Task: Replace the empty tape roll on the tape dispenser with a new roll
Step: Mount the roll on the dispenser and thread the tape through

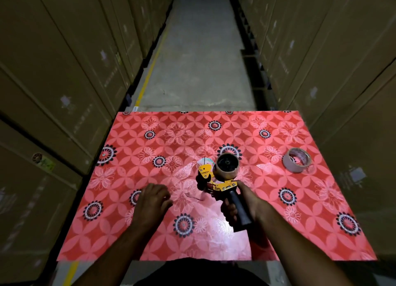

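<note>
Dispenser, yellow metal with a black handle, being gripped at that handle by the right hand, handle running back toward the body. Brown cardboard core sitting on its hub at the far end. Left hand hovering loosely curled, grasping nothing. Fuller brownish tape roll lying flat on the red floral counter, well right, nearer the occupied hand.

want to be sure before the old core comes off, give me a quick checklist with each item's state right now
1. Yellow tape dispenser held firmly: ok, right hand wraps its black handle.
2. Brown cardboard core on the dispenser, facing the camera: ok.
3. Left hand free, grip empty: ok.
4. New pale tape roll lying on the red floral table: ok, off to the right.
5. Core empty of tape: cannot tell.
</note>
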